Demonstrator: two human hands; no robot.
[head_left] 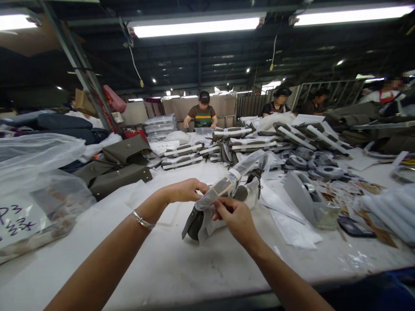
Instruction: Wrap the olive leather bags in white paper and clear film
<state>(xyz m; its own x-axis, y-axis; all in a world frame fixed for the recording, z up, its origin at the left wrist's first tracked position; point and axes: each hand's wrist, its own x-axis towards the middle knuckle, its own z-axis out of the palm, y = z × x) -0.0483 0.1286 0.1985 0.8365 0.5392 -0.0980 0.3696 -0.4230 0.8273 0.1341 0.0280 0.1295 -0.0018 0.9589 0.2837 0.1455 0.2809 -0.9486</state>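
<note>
1. A white-topped table [162,268] is seen across the lower half of the frame, and both forearms reach over it from the bottom edge.
2. A silver bracelet [142,221] is worn at the left wrist, lower centre-left.
3. The right hand [235,218], at frame centre, is closed by thumb and fingers on the lower part of the wrapped strap [223,186].
4. The left hand [184,190], just left of centre, is pinched by its fingertips on the strap's plastic sleeve.
5. The wrapped strap, grey-olive in a clear sleeve with a tan patch, is held tilted above the table at centre. Its dark end hangs lower left, close to the tabletop.
6. A grey tape dispenser [304,196] is set on the table right of centre, near the hands.
7. A clear plastic bag [39,190] with a handwritten label is lying at the left edge.
8. Olive flap bags [121,166] are laid at middle left.
9. Stacks of banded straps [230,140] are piled at upper centre.
10. A co-worker [202,115] in a cap is placed behind the stacks, at the table's far end.
</note>
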